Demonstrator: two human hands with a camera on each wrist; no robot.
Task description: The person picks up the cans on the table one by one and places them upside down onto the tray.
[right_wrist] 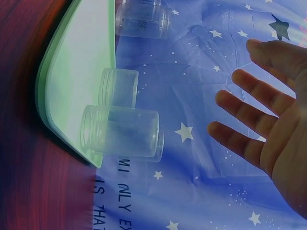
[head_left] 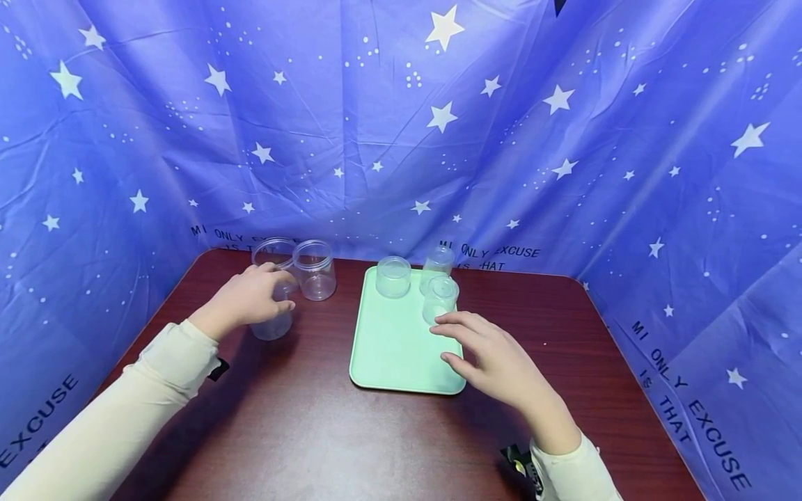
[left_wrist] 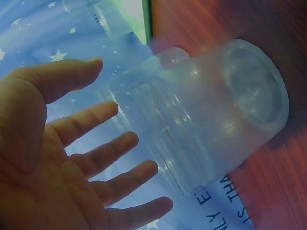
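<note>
My left hand (head_left: 250, 296) is at the left of the table, its spread fingers in front of a clear plastic jar (head_left: 272, 325). In the left wrist view, the fingers stay apart from that jar (left_wrist: 220, 105), which stands on its base with the threaded rim upward. Just right of it is another clear jar (head_left: 315, 275), upright. Over the right edge of the green tray (head_left: 401, 348) hovers my right hand (head_left: 495, 355), fingers loosely extended and holding nothing. Nearest its fingertips is a clear jar (head_left: 441, 299), mouth down on the tray; the right wrist view shows its threads (right_wrist: 88, 129) against the tray.
Two more clear jars stand toward the tray's far end, one at the left (head_left: 393, 278) and one at the far right corner (head_left: 438, 261). The dark red wooden table (head_left: 301, 431) meets a blue star-printed curtain (head_left: 388, 139) at its back and sides.
</note>
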